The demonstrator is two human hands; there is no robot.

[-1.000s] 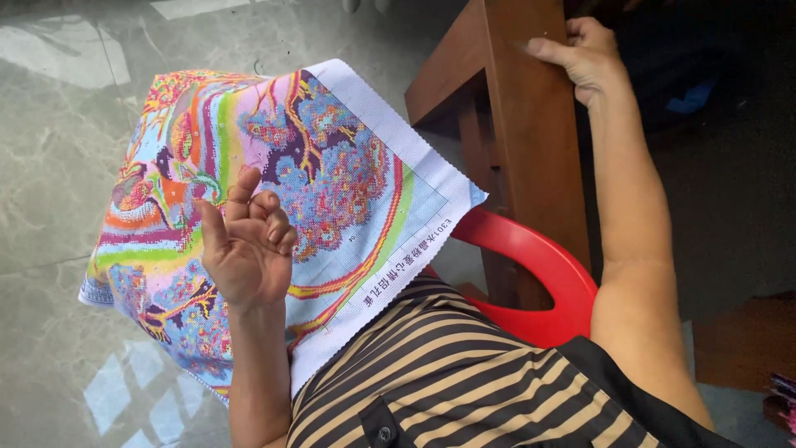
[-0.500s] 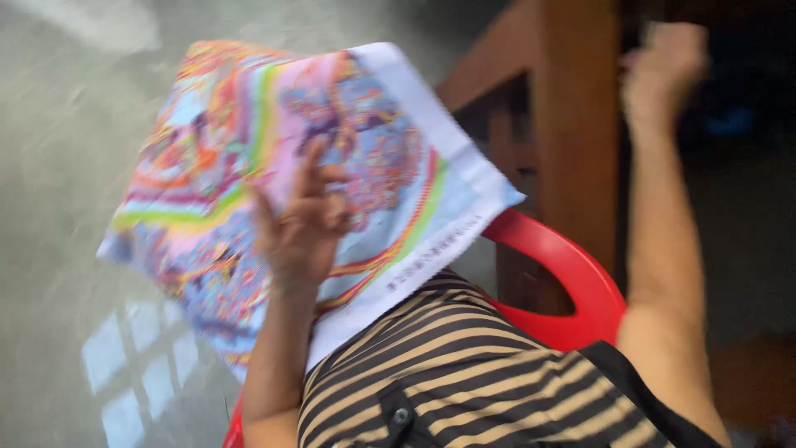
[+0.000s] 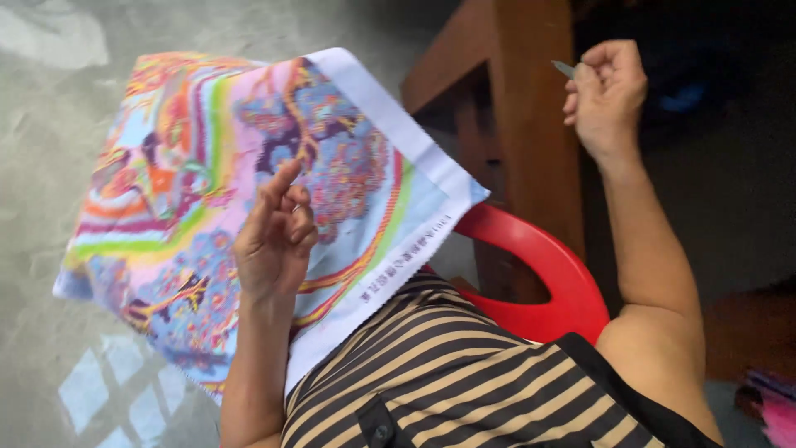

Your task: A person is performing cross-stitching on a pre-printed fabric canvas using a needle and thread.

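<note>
A colourful printed cloth (image 3: 207,191) with a white border is seen spread over the lap, reaching out above the grey floor (image 3: 50,108). The left hand (image 3: 274,236) is held up just over the cloth, near its middle; its fingers are half curled and loosely gathered, the forefinger raised, and whether anything is pinched between them cannot be told. The right hand (image 3: 605,95) is raised well apart from the cloth, beside a brown wooden bench leg (image 3: 531,141); its grip is pressed together on a small thin grey tool (image 3: 564,68), only the tip of which shows past the fingertips. A red plastic seat (image 3: 547,274) is seen under the striped garment (image 3: 448,373), just beside the bench leg and touched by the corner of the cloth.
</note>
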